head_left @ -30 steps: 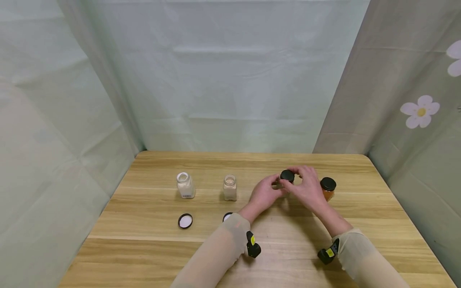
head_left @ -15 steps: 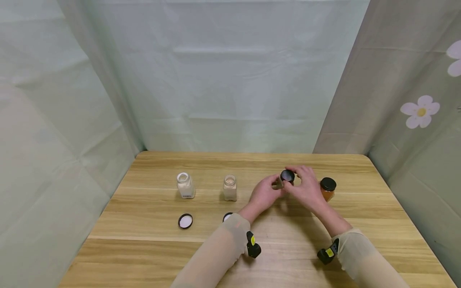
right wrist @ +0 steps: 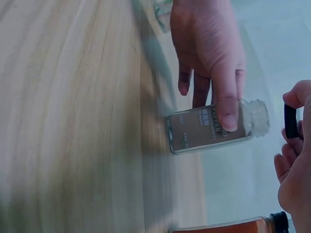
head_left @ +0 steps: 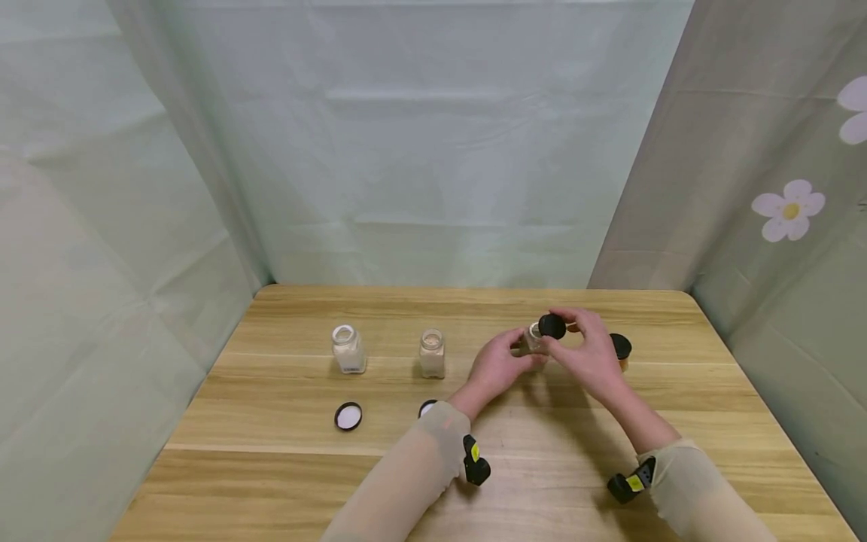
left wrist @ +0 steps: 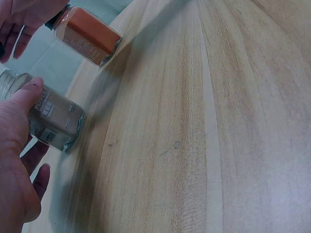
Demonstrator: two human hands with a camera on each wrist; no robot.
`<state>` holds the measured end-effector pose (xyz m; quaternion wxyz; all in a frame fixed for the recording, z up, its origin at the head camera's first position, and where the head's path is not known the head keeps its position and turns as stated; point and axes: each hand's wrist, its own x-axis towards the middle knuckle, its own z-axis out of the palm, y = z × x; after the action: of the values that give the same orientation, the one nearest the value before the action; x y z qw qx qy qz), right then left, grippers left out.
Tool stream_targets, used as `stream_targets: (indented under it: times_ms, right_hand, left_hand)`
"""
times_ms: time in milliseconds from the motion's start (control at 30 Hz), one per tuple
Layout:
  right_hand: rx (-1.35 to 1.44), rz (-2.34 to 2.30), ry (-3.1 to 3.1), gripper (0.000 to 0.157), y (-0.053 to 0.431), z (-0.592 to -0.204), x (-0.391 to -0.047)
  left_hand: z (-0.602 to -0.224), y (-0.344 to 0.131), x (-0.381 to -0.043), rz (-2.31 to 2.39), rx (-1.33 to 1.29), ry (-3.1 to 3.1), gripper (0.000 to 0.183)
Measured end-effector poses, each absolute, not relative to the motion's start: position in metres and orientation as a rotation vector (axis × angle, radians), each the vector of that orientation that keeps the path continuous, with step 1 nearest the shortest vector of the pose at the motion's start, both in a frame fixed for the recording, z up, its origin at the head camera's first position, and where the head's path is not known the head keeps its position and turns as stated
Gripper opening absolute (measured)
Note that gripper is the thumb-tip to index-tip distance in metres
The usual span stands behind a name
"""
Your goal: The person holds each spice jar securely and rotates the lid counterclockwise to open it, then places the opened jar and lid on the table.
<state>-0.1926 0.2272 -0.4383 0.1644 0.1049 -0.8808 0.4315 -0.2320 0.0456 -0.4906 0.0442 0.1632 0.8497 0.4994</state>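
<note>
A glass spice jar of brown powder (right wrist: 199,127) stands upright on the wooden table, its threaded mouth uncovered. My left hand (head_left: 497,365) grips its sides, the thumb lying across the printed label in both wrist views. A black screw lid (head_left: 552,327) is pinched between the thumb and fingers of my right hand (head_left: 588,357), just to the right of the jar's mouth. In the right wrist view a small gap shows between lid and rim. Beside my right hand stands a jar of orange-red powder (left wrist: 90,35) with its black lid on, partly hidden by that hand in the head view.
To the left stand two uncovered jars, one of white powder (head_left: 349,354) and one of beige powder (head_left: 433,359). A black lid (head_left: 348,416) lies white side up before the first. Another lid (head_left: 427,407) is partly behind my left sleeve. Cloth hangs around the table (head_left: 284,474).
My right hand has lifted the black lid off the brown-powder jar and moved it slightly right, exposing the mouth. My left hand has kept its grip in place.
</note>
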Motion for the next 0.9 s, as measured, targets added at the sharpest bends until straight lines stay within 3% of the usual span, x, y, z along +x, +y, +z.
stream_targets:
  times_ms: [400, 900]
  right_hand:
    - [0.345, 1.271, -2.563, 0.052, 0.248, -0.437, -0.158]
    - [0.367, 1.350, -2.636, 0.049, 0.256, -0.464, -0.123]
  left_hand:
    - [-0.490, 0.047, -0.231, 1.488, 0.469, 2.634, 0.055]
    - [-0.489, 0.048, -0.231, 1.466, 0.468, 2.631, 0.057]
